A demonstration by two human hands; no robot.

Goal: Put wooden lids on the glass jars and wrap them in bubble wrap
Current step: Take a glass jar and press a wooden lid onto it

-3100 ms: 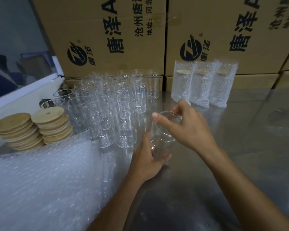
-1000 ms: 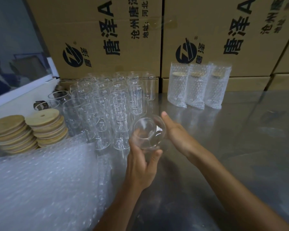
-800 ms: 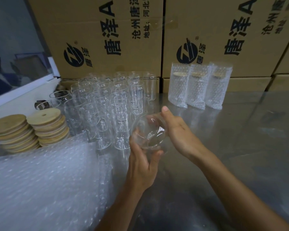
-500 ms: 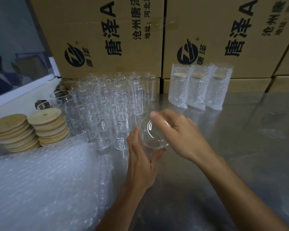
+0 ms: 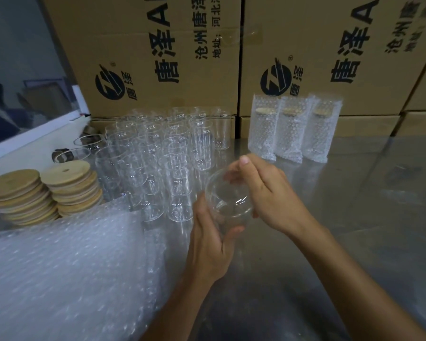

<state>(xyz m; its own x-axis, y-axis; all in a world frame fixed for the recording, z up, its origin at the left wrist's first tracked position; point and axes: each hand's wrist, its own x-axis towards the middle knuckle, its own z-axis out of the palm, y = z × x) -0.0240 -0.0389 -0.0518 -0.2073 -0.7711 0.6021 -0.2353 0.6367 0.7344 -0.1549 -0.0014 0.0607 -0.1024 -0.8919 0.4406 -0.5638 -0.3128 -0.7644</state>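
You are gripping one glass jar (image 5: 228, 200) with both hands at frame centre.
Your left hand (image 5: 210, 244) is cupping it from below, your right hand (image 5: 268, 193) is curling over it; mouth facing you, wooden lids (image 5: 67, 185) lying far left, nearer your left hand.

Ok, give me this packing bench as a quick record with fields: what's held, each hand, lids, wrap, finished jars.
held item: one clear glass jar, no lid on it, mouth tilted toward the camera
left hand: grips the jar from below
right hand: curled over the jar's rim
wooden lids: two stacks, far left of the table
bubble wrap: sheets piled near left
empty jars: cluster standing behind the wrap
wrapped jars: three, lidded, upright against the boxes
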